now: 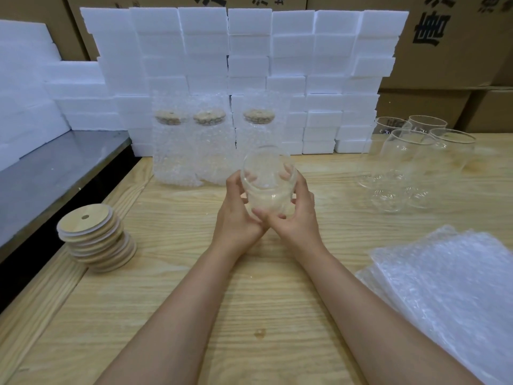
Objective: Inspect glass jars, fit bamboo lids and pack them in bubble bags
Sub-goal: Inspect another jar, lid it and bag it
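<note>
A clear glass jar (267, 181) with no lid is held above the middle of the wooden table, tilted with its base away from me. My left hand (239, 209) grips its left side and my right hand (297, 215) grips its right side, fingers curled round the glass. A stack of bamboo lids (95, 237) stands at the left. Several bare glass jars (410, 162) stand at the right. Flat bubble bags (449, 287) lie in a pile at the near right. Three lidded jars in bubble bags (194, 145) stand behind my hands.
White foam blocks (249, 65) are stacked as a wall along the table's back, with cardboard boxes (458, 45) behind them. A dark metal surface (55, 176) runs along the left, lower than the wooden table (194, 301).
</note>
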Tool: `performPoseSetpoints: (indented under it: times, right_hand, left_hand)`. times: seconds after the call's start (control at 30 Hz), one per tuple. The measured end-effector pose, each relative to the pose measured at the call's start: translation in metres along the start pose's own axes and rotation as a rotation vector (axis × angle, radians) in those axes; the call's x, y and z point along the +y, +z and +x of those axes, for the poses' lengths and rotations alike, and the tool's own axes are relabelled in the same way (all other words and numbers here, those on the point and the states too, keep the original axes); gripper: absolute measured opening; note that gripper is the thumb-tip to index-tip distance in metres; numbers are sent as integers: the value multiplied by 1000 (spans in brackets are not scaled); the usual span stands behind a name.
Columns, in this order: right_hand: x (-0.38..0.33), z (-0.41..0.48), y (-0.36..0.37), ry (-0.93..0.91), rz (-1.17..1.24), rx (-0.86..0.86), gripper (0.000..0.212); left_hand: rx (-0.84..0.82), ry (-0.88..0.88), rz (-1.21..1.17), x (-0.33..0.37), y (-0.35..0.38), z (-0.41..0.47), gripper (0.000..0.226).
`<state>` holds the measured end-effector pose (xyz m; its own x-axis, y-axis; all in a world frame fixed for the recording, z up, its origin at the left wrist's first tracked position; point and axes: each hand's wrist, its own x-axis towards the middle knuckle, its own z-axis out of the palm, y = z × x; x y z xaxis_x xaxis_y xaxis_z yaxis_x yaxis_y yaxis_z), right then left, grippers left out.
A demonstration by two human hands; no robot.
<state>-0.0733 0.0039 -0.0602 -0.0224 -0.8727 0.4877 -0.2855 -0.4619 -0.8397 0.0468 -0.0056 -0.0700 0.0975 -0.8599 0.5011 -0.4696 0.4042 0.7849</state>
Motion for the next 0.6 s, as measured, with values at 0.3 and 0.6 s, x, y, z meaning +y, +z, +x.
performPoseSetpoints:
  times: [0.3, 0.6]
  right_hand:
    - [7, 2, 1, 137, 55, 57, 74]
    - [11, 2, 4, 216, 90, 56, 74]
  left_hand:
    - [-59, -54, 79, 3, -1, -5, 82]
    - [-297, 65, 488, 19, -33, -7, 104]
